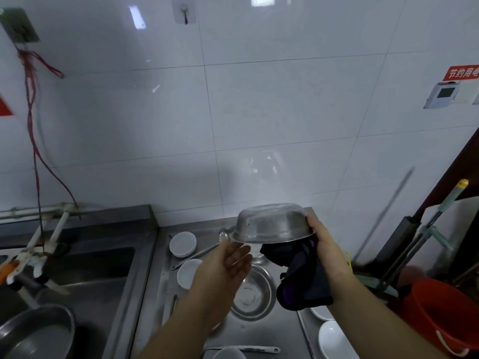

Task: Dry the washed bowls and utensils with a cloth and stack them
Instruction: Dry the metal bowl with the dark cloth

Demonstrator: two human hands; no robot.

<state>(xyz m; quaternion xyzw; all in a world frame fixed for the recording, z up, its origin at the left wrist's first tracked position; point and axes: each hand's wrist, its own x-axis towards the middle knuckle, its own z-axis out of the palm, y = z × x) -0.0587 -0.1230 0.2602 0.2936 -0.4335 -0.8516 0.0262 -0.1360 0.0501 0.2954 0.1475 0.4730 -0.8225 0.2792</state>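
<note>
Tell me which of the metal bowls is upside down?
The steel bowl held up in the air is upside down, its base facing up, between both hands. The other metal bowl sits on the counter below, opening upward.

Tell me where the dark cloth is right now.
The dark cloth hangs from the right hand, right of centre in the head view, just under the upturned steel bowl and above another steel bowl on the counter.

You face: white tiled wall point(259, 104) | steel sink point(85, 275) left | orange bucket point(445, 312) right | red sign point(461, 73)
</note>
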